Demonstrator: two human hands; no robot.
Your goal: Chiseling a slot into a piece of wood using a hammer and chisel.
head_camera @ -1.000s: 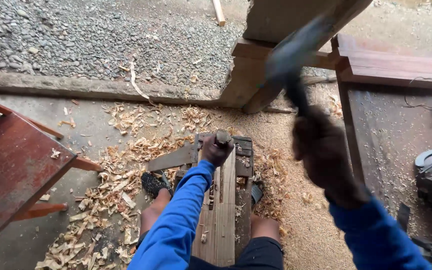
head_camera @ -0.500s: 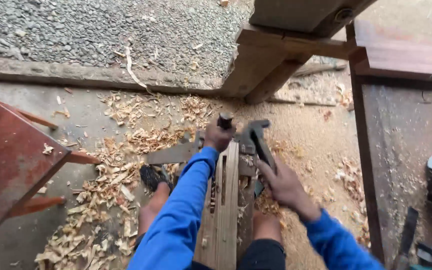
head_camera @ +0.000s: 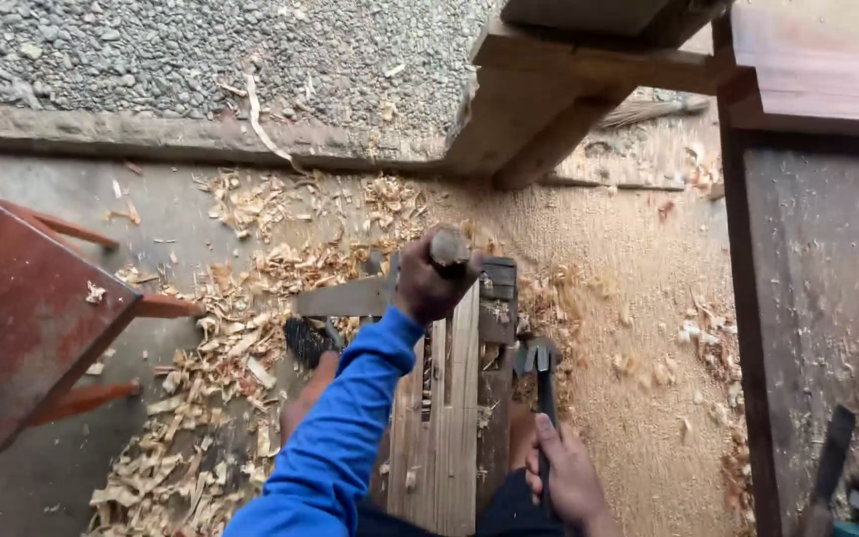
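Chisel [head_camera: 449, 249] upright near the far end of a long wooden plank [head_camera: 444, 408], only its rounded wooden handle top visible, tip hidden behind the fist. Left hand [head_camera: 428, 283] wrapped around that handle, fingers clamped tight, blue sleeve [head_camera: 335, 438] running back toward the camera. Claw hammer [head_camera: 541, 373] low beside the plank's right edge, dark head pointing away, handle gripped in the right hand [head_camera: 567, 475], fingers closed around it. Slots cut along the plank's length; dark block [head_camera: 497, 288] just right of the chisel. Sandalled foot [head_camera: 308, 340] left of the plank. Pale wood shavings [head_camera: 221, 328] heaped over the concrete floor, sawdust to the right. Red wooden stool [head_camera: 22, 318] tilted at the left. Gravel [head_camera: 201, 60] beyond a concrete kerb; timber beams [head_camera: 589, 89] at the top right.
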